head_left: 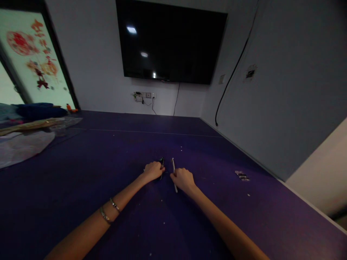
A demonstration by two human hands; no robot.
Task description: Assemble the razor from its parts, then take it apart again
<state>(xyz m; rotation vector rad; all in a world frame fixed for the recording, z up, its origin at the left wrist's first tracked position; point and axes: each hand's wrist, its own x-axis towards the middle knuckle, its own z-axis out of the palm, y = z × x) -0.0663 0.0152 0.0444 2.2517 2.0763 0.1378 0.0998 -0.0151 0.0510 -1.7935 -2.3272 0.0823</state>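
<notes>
Over the purple tabletop, my left hand (153, 170) is closed around a small dark object (162, 160) with a thin light edge. Most of that object is hidden by the fingers, so its kind cannot be made out. My right hand (184, 179), just to the right, grips a slim white rod (174, 165) at about its middle. The rod stands nearly lengthwise to my view, its far end pointing towards the wall and its near end showing below the fist. A narrow gap separates the dark object from the rod.
A small clear packet with dark strips (242, 176) lies to the right on the purple surface (108, 187). Tiny white scraps are scattered about. Plastic sheets (29, 146) and dark blue cloth (40, 111) lie at left. Behind are a wall television (173, 43) and a hanging black cable (235, 68).
</notes>
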